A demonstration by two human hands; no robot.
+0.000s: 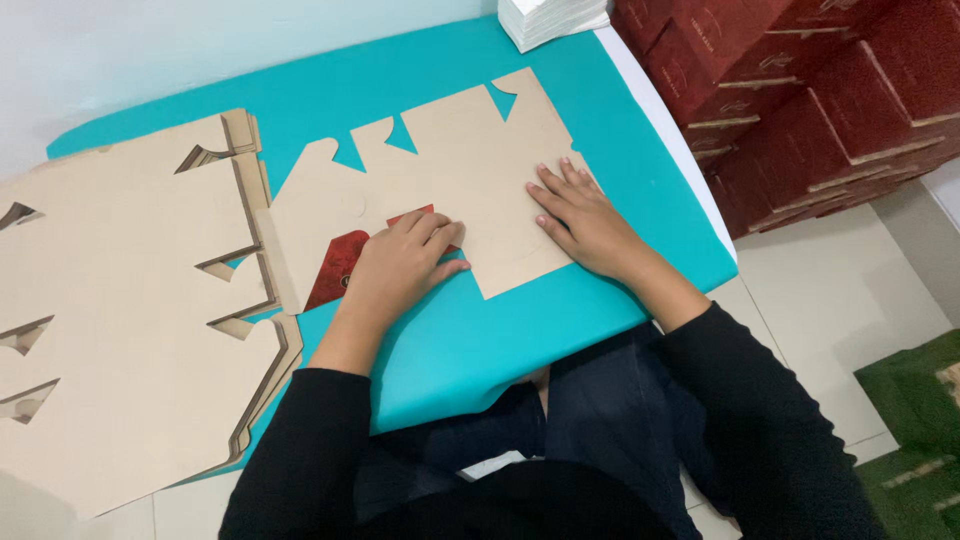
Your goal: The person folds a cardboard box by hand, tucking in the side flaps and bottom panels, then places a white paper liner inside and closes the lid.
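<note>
Lying flat near the middle of the teal tabletop (520,330): a die-cut cardboard blank (470,170), plain side up, one flap (345,265) folded over to show its red printed face, most of that hidden under the left hand (400,265). Left fingers bent, pressing the fold; right hand (585,225) spread flat, gripping nothing, on the blank's right edge. Left of the blank, a stack of blanks (120,330) cut off by the frame; beyond it, white sheets (550,18); right, red boxes (800,90).
</note>
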